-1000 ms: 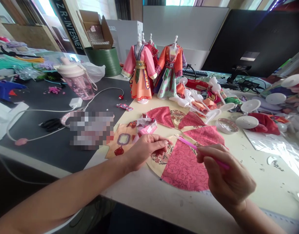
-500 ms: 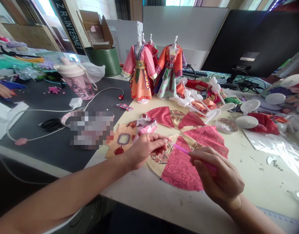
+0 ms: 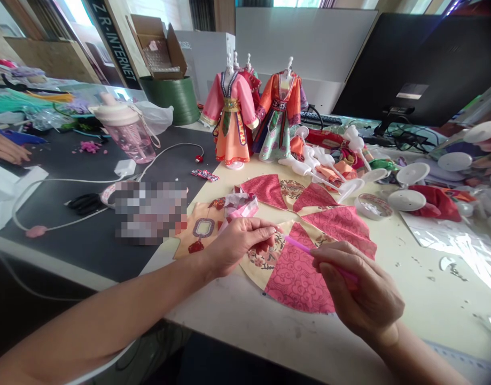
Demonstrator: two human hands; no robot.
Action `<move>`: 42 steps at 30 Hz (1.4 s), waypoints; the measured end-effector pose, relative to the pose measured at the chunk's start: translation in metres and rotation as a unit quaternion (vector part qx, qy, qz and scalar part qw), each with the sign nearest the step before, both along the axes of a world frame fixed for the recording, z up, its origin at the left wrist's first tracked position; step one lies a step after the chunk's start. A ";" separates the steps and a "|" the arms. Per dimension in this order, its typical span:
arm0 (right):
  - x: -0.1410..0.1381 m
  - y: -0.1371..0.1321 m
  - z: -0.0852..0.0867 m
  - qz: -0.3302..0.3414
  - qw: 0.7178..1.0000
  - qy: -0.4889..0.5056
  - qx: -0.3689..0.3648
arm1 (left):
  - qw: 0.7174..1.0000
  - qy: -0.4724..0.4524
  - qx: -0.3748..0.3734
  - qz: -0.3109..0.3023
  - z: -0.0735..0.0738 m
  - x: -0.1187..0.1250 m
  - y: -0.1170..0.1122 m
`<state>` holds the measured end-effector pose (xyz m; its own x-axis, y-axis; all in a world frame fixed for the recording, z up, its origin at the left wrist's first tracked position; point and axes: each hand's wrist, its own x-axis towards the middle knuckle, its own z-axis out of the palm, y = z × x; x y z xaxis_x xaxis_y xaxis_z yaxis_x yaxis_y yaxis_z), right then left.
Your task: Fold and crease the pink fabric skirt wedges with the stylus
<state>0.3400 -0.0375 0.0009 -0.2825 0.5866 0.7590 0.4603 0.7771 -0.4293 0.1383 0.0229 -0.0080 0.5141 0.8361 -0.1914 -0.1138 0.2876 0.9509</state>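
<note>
The wearer has two hands, one left hand [image 3: 247, 240] and one right hand [image 3: 361, 283], and one pink stick [image 3: 299, 246]; a co-worker's hand [image 3: 7, 147] makes three. Two robed figures [image 3: 230, 115] stand in front, with at least one more behind. There is one drinking bottle [image 3: 127, 133], one open cardboard box [image 3: 144, 33], one green roll [image 3: 171, 100], one white charger [image 3: 125, 168] and one black monitor [image 3: 425, 64].

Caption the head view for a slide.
The right hand holds a pink stick, its tip near the left hand, over red-and-cream patterned fabric; dressed doll forms stand behind.
</note>
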 end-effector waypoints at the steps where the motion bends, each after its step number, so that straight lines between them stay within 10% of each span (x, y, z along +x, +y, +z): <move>1: 0.000 0.000 0.000 0.003 1.000 -0.001 0.001 | 1.000 0.000 0.000 0.000 0.000 0.000 0.000; 42: -0.011 -0.005 -0.010 0.121 0.979 -0.162 -0.014 | 0.995 0.062 0.058 0.049 0.012 -0.030 0.025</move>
<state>0.3289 -0.0422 -0.0091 -0.6392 0.4913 0.5916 0.3789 0.8707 -0.3137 0.1086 0.0474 0.0037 0.4075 0.9010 -0.1485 -0.0154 0.1694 0.9854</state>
